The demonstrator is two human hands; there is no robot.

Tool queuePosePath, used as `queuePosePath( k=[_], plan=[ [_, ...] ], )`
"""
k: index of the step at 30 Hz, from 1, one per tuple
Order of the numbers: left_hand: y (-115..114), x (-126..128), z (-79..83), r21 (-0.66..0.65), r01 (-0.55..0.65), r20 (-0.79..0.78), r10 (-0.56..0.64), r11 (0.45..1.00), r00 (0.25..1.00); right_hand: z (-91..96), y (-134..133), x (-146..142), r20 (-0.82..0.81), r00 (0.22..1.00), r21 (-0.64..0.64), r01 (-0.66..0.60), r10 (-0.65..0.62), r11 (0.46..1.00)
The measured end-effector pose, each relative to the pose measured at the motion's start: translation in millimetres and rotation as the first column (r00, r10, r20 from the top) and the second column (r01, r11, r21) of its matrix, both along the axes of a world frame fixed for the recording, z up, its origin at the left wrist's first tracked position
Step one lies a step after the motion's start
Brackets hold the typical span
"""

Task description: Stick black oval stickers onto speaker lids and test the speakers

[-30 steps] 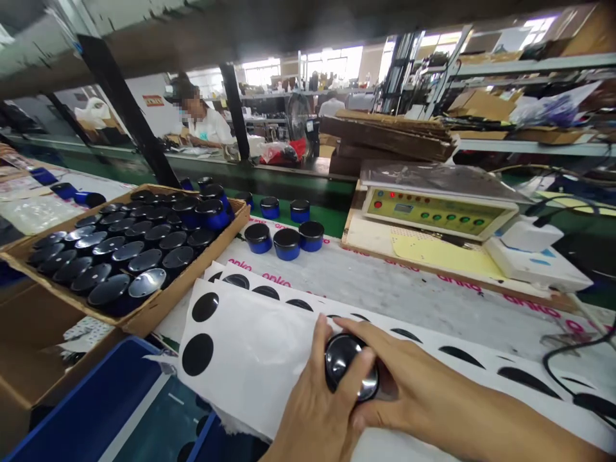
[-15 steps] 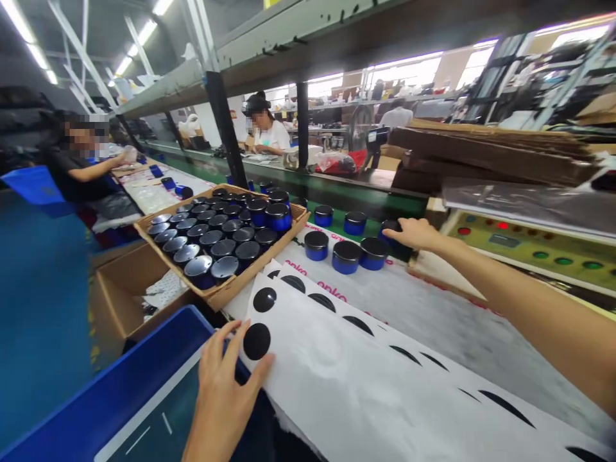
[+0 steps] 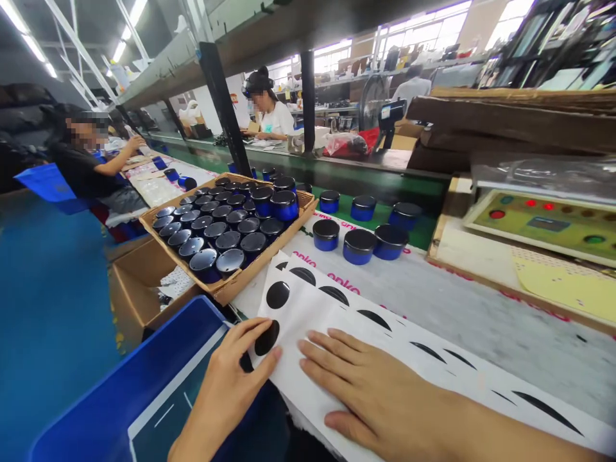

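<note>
At the far left a seated person (image 3: 84, 160) works at the bench's far end. Nearer, a blue bin (image 3: 120, 398) sits below the bench's near-left corner, with a cardboard tray (image 3: 231, 292) of black-lidded blue jars just beyond it. The left hand (image 3: 231, 385) pinches a round black sticker (image 3: 267, 338) between thumb and fingertips at the left corner of the white backing sheet (image 3: 337, 327), which lies along the near edge of the bench (image 3: 481, 321). The right hand (image 3: 380, 398) lies flat on the sheet, fingers spread, holding nothing. Three loose jars (image 3: 359, 245) stand mid-bench; a control panel (image 3: 543, 224) sits at the far right
</note>
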State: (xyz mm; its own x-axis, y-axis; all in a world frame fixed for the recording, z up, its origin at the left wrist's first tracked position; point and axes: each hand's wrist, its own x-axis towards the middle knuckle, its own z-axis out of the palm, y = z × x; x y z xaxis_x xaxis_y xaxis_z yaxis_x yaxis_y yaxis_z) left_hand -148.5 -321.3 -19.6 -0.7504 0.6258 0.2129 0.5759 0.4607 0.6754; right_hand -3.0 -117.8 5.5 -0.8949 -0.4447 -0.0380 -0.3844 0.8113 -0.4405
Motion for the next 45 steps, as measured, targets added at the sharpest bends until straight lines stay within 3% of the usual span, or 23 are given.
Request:
queuePosePath(
  k=[2,5,7,9,10,11,13,14,15,18,21,22,23,24,26,28,31,33,35,37,39,42,45],
  plan=[
    [0.2,-5.3,-0.1,0.023,-0.055,0.092,0.053,0.998,0.994,1.6,6.7,4.5,0.041,0.999,-0.025,0.012,-0.011,1.000],
    [-0.9,-9.8,1.3,0.131,-0.245,0.186,0.219,0.961,0.958,5.9,13.4,14.6,0.087,0.996,-0.083,0.029,-0.021,0.996],
    [-0.7,-3.8,7.9,0.242,-0.370,0.105,0.355,0.897,0.929,9.2,15.8,23.6,0.133,0.991,-0.147,0.053,-0.034,0.988],
    [2.9,10.9,18.3,0.368,-0.354,-0.122,0.422,0.860,0.898,15.0,17.1,32.1,0.189,0.973,-0.272,0.184,-0.135,0.945],
    [6.6,20.2,23.8,0.417,-0.280,-0.259,0.408,0.865,0.875,19.4,17.2,35.7,0.221,0.946,-0.369,0.305,-0.236,0.878],
    [11.6,29.3,29.0,0.439,-0.164,-0.392,0.353,0.883,0.849,25.0,17.2,38.7,0.266,0.898,-0.477,0.438,-0.350,0.762],
    [25.6,43.9,38.1,0.397,0.131,-0.587,0.142,0.908,0.797,38.6,17.1,43.8,0.400,0.760,-0.650,0.629,-0.512,0.426],
    [34.4,48.2,42.5,0.348,0.278,-0.649,0.016,0.895,0.761,45.7,17.4,46.5,0.467,0.701,-0.692,0.669,-0.538,0.271],
    [44.1,50.5,47.1,0.287,0.421,-0.699,-0.112,0.861,0.706,52.3,18.2,49.9,0.523,0.663,-0.709,0.687,-0.535,0.159],
    [77.3,50.7,65.4,0.100,0.750,-0.817,-0.376,0.654,0.437,64.9,24.3,66.7,0.637,0.577,-0.693,0.719,-0.512,-0.051],
    [115.0,51.9,84.4,-0.068,0.916,-0.858,-0.492,0.396,0.149,64.3,34.9,92.7,0.704,0.511,-0.661,0.725,-0.493,-0.193],
    [129.5,52.2,88.1,-0.107,0.931,-0.832,-0.544,0.350,0.109,62.6,39.0,101.9,0.705,0.486,-0.657,0.721,-0.516,-0.219],
    [145.3,51.5,89.9,-0.131,0.927,-0.787,-0.605,0.352,0.119,61.1,43.2,110.6,0.687,0.451,-0.660,0.715,-0.569,-0.231],
    [162.7,49.1,89.6,-0.138,0.904,-0.733,-0.656,0.404,0.181,60.1,47.1,118.6,0.647,0.400,-0.670,0.706,-0.649,-0.232],
    [201.0,38.9,85.2,-0.117,0.777,-0.625,-0.653,0.619,0.427,60.5,53.5,131.1,0.505,0.275,-0.700,0.684,-0.818,-0.203],
    [237.8,24.6,80.4,-0.091,0.625,-0.573,-0.554,0.775,0.604,63.5,56.1,138.6,0.377,0.202,-0.717,0.681,-0.904,-0.147],
    [265.2,14.1,82.8,-0.125,0.528,-0.486,-0.516,0.840,0.705,67.2,52.9,144.8,0.335,0.222,-0.699,0.711,-0.916,-0.084],
    [252.5,25.6,87.5,-0.146,0.532,-0.432,-0.537,0.834,0.725,66.0,48.3,149.4,0.347,0.235,-0.681,0.729,-0.908,-0.072],
    [216.9,52.0,85.6,-0.136,0.573,-0.375,-0.578,0.808,0.725,61.3,43.0,154.7,0.350,0.245,-0.689,0.721,-0.904,-0.072],
    [171.2,85.1,72.8,-0.114,0.665,-0.282,-0.666,0.738,0.691,54.5,36.5,158.2,0.364,0.273,-0.706,0.705,-0.891,-0.072],
    [130.7,115.1,51.5,0.042,0.716,-0.109,-0.709,0.697,0.697,46.6,28.6,157.3,0.415,0.308,-0.698,0.711,-0.856,-0.082],
    [99.0,143.3,17.6,0.202,0.591,0.012,-0.605,0.781,0.796,34.3,16.6,148.3,0.505,0.348,-0.678,0.726,-0.789,-0.114],
    [96.0,152.3,-2.3,0.272,0.466,0.106,-0.507,0.842,0.855,23.4,8.8,138.4,0.543,0.368,-0.684,0.715,-0.754,-0.144]
  ],
)
